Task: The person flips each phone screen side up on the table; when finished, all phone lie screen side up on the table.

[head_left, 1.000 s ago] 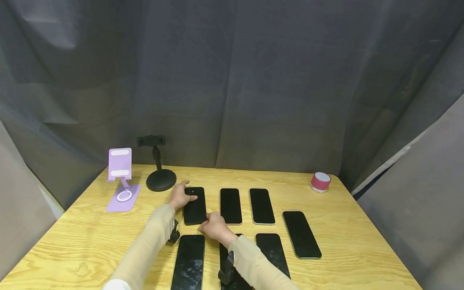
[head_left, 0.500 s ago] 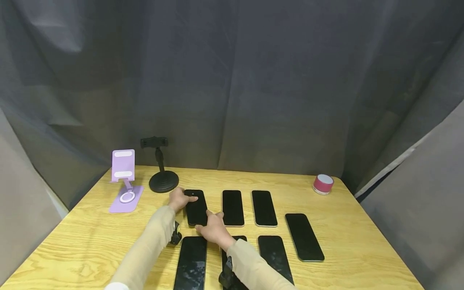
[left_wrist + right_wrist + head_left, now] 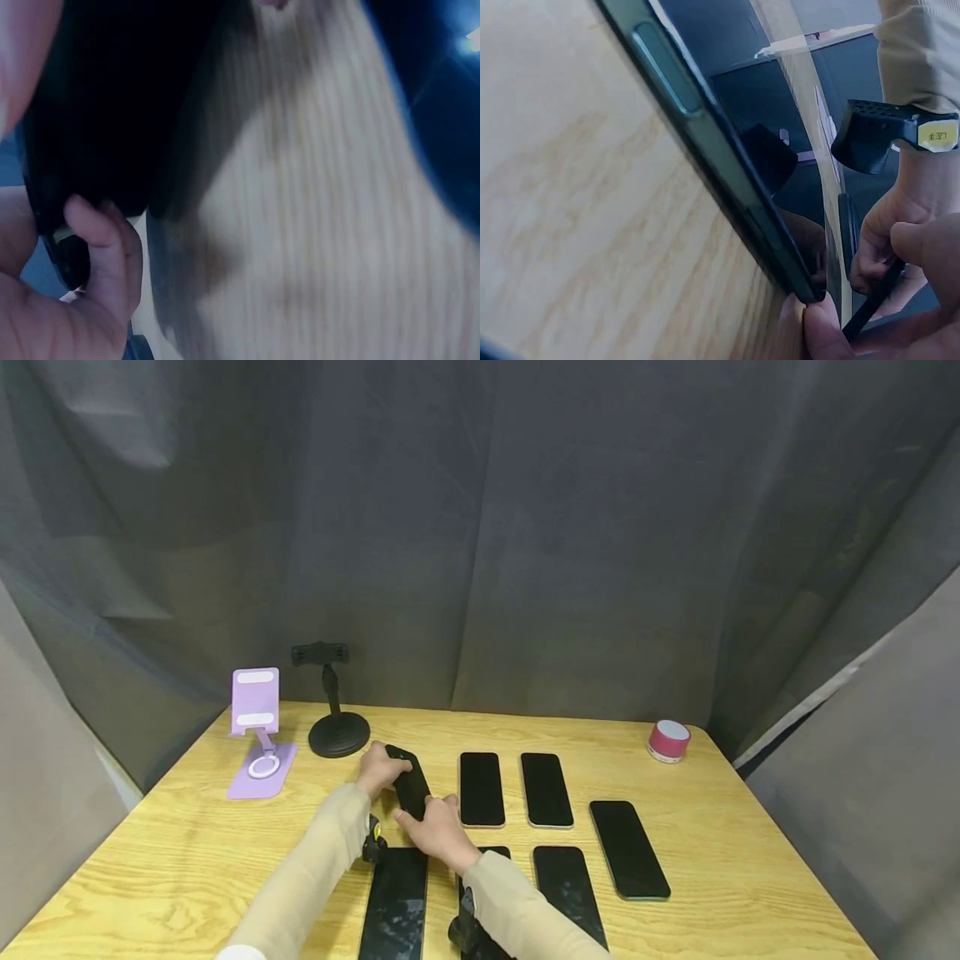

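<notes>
My left hand (image 3: 380, 768) grips the upper left edge of a black smartphone (image 3: 412, 783), its thumb over the upper face. At the lower end of the same phone, my right hand (image 3: 438, 832) pinches the corner with thumb and fingers. The phone is tilted up on its side, and in the right wrist view the held smartphone (image 3: 873, 301) appears nearly edge-on. Below the hands lies another smartphone (image 3: 396, 897), and one more phone (image 3: 487, 943) is partly hidden under the right forearm.
To the right lie several dark phones, among them a phone (image 3: 482, 789) close to the right hand. A purple phone stand (image 3: 255, 697) and a black stand (image 3: 339, 735) are at the back left. A pink round speaker-like cylinder (image 3: 668, 743) sits at the back right of the wooden table (image 3: 150, 877).
The phone between my hands lay flat on the table and is now tipped up on its side. Both hands have closed in on its edges.
</notes>
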`<state>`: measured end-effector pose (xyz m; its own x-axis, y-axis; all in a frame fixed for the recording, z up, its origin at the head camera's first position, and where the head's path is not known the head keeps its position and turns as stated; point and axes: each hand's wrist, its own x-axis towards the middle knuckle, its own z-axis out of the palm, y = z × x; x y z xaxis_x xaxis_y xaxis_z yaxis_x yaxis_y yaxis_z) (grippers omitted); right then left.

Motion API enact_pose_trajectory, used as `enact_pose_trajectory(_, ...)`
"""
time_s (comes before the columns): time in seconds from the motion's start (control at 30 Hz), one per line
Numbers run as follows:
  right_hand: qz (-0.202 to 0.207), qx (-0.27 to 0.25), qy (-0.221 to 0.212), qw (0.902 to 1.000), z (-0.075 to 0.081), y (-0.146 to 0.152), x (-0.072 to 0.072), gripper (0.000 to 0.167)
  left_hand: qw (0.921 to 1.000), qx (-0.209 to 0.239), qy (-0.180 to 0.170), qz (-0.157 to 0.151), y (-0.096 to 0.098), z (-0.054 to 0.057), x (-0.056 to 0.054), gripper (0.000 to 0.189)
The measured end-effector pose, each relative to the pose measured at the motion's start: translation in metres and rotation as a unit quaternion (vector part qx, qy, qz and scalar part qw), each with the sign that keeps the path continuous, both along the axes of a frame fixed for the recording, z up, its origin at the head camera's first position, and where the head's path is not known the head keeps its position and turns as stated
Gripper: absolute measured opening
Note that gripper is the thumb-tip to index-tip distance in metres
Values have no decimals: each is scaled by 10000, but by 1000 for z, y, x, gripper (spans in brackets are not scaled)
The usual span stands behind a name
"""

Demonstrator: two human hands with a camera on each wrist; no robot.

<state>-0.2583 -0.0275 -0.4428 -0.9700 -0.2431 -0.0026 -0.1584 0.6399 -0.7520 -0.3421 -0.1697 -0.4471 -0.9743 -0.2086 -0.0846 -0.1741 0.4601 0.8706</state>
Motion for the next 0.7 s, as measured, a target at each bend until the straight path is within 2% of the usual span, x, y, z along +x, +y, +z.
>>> enact_pose_trajectory(0.23,-58,57,-19,10000,0,-1,-2,65,9994,312,-142,66,4,1,3,45)
enact_pose_trajectory(0.43,-93,97,-75,9999,0,-2,-4,60,9931,1107,-312,-242,3,-3,4,63)
enact_pose_trajectory(0.5,-27,152,-32,9999,1,-1,-5,58,9891,1398,-316,-352,1,-4,2,66)
enact_pose_trajectory(0.6,142,246,35,9996,3,0,-5,57,9812,1836,-221,-550,-4,-6,0,58)
enact_pose_trajectory(0.7,323,368,71,9988,3,1,-4,57,9645,2498,-152,-838,-7,-9,-3,49)
